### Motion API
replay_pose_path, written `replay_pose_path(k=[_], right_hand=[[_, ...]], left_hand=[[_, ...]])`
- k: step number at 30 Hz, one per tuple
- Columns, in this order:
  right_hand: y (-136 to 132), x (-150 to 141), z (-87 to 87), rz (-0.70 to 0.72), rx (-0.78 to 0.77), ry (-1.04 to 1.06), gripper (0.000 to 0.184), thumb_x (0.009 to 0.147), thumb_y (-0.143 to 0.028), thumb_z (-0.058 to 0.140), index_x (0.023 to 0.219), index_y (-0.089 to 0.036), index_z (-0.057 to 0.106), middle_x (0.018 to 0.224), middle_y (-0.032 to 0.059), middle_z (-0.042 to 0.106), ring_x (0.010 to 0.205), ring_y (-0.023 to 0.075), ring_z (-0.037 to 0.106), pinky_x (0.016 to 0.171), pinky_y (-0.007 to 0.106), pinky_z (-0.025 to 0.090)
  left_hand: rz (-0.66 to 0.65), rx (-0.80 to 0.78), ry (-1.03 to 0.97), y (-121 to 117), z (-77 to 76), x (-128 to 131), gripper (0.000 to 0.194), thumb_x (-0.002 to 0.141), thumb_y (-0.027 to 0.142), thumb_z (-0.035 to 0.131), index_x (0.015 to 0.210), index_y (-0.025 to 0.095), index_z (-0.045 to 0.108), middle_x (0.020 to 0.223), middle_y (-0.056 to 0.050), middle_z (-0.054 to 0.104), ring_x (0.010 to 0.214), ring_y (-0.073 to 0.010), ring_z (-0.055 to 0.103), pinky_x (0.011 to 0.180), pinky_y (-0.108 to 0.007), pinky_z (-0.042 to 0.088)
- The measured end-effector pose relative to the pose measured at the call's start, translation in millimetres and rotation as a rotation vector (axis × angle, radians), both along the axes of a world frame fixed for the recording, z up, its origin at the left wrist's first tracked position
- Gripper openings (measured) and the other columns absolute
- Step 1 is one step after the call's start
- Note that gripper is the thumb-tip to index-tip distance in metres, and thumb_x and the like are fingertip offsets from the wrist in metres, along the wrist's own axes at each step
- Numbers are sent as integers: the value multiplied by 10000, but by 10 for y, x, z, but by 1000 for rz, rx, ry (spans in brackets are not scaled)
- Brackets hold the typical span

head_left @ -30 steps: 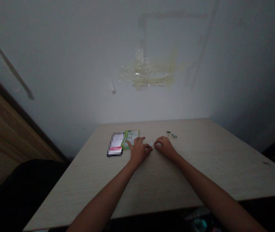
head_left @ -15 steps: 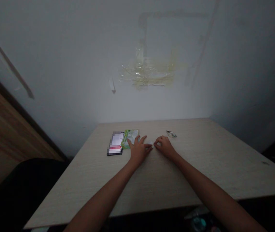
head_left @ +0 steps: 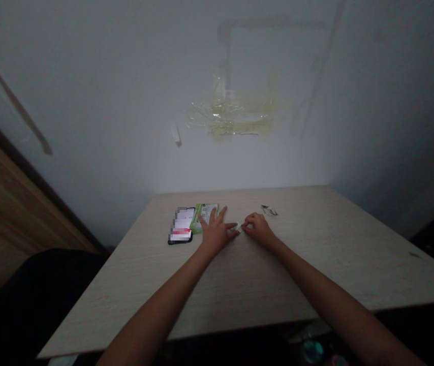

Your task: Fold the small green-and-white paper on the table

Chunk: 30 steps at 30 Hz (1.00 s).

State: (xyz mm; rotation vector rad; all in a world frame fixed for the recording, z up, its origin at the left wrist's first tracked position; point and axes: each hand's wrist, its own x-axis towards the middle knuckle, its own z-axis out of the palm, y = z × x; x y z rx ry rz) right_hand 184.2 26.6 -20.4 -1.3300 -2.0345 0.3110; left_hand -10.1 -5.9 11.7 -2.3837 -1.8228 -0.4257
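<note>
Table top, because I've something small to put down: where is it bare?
Bare on the table: right of the small wrapper, and between left forearm and right forearm. Crowded: from the phone, past green packet and left hand, to right hand.

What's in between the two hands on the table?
A small whitish piece, between the left hand and right hand in the head view, too small to name.

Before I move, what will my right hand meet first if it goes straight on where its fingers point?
Probably the small white piece at the fingertips of the right hand, then the left hand just beyond; exact gaps are unclear.
</note>
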Motion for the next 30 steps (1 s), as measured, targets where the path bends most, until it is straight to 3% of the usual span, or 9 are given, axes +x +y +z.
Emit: replay_pose_path(k=[15, 30], right_hand=[[-30, -7, 30, 1, -5, -22, 93, 813, -244, 667, 822, -182, 736, 994, 79, 650, 997, 210, 558, 936, 343, 398], [-66, -30, 6, -15, 57, -160, 266, 857, -226, 642, 1102, -257, 742, 1085, 90, 620, 1026, 218, 539, 943, 351, 433]], left_hand=[[-56, -72, 76, 156, 1, -51, 507, 814, 743, 465, 1250, 519, 597, 1623, 35, 211, 1474, -444, 70, 1029, -804, -36], [-26, -152, 45, 155, 14, -65, 538, 797, 764, 470, 1280, 541, 553, 1639, 28, 154, 1484, -411, 73, 1043, -781, -40]])
